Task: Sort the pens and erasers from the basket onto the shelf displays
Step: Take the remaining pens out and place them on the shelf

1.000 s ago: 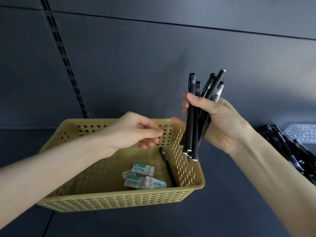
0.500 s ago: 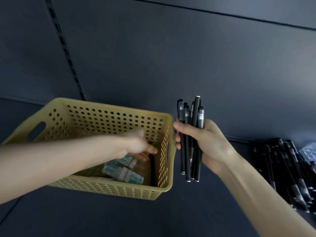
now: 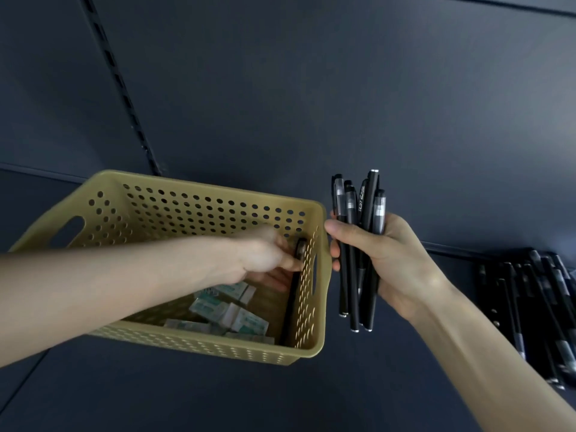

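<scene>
- Inside the basket [image 3: 187, 344], against its right wall, the left hand [image 3: 265, 257] is pinching the upper end of a lone black pen [image 3: 291, 304].
- Its long axis is running along that wall, slanting down toward the near corner.
- Just outside, the right hand [image 3: 392, 266] is clamping an upright bundle of pens [image 3: 358, 213].
- Green-labelled erasers [image 3: 230, 313] are lying on the basket floor.

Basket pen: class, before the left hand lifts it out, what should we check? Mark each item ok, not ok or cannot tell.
1. Grip: left hand pinches the pen at its top end: ok.
2. Path: erasers lie clear of the pen: ok.
3. Hold: right hand grips the bundle upright: ok.
4. Room in that grip for another pen: cannot tell.
5. Drop-off: pile lies right of the right hand: ok.
</scene>
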Tool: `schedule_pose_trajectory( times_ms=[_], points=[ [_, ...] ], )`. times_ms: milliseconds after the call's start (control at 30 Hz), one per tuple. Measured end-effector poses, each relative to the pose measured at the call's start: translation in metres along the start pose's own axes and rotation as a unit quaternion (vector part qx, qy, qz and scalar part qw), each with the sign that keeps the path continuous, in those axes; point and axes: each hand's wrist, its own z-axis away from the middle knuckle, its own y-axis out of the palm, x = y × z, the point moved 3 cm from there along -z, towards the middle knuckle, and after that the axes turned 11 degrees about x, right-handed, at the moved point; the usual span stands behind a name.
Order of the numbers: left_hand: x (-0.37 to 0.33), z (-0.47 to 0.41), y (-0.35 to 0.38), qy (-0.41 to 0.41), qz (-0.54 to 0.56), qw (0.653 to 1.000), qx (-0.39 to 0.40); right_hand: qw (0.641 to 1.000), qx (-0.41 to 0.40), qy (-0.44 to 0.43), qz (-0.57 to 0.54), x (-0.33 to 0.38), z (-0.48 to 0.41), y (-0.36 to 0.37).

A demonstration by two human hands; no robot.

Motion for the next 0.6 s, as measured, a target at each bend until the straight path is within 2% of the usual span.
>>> schedule_pose_trajectory(
  times_ms=[100,333,500,600],
  points=[
    [-0.014,0.015,-0.010,0.068,-0.042,0.997,0.005,1.000,-0.001,-0.001,0.004,0.000,0.002,0.001],
    [-0.048,0.058,-0.016,0.239,0.036,0.970,0.013,0.998,0.010,-0.058,0.009,0.015,0.012,0.010],
    [-0.065,0.083,-0.009,0.320,-0.036,0.946,-0.033,0.993,0.023,-0.116,0.020,0.035,0.032,0.020],
    [-0.076,0.099,0.002,0.365,-0.037,0.930,-0.030,0.987,0.038,-0.156,0.024,0.046,0.044,0.030]
  ],
)
